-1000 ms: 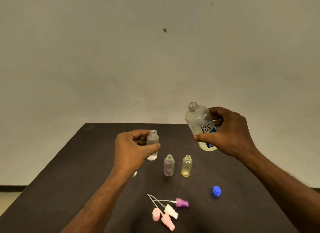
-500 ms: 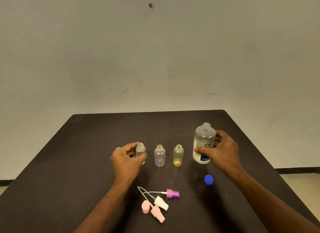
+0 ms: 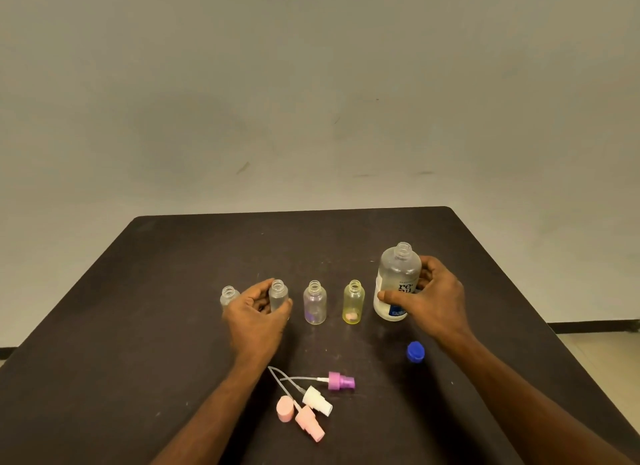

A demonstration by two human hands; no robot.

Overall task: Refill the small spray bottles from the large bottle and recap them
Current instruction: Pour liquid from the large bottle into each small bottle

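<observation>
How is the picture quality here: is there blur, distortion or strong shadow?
Head view: light soft and even, no hard shadows on the dark matte table; wide-angle lens splays its edges; the clear small plastic bottle in the left hand looks slightly soft.

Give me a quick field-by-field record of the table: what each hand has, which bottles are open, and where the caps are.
left hand: grips clear small bottle
right hand: grips large bottle, upright on table
uncapped small bottles: four, in a row
blue cap: on table, beside right wrist
spray tops: loose, near edge
</observation>
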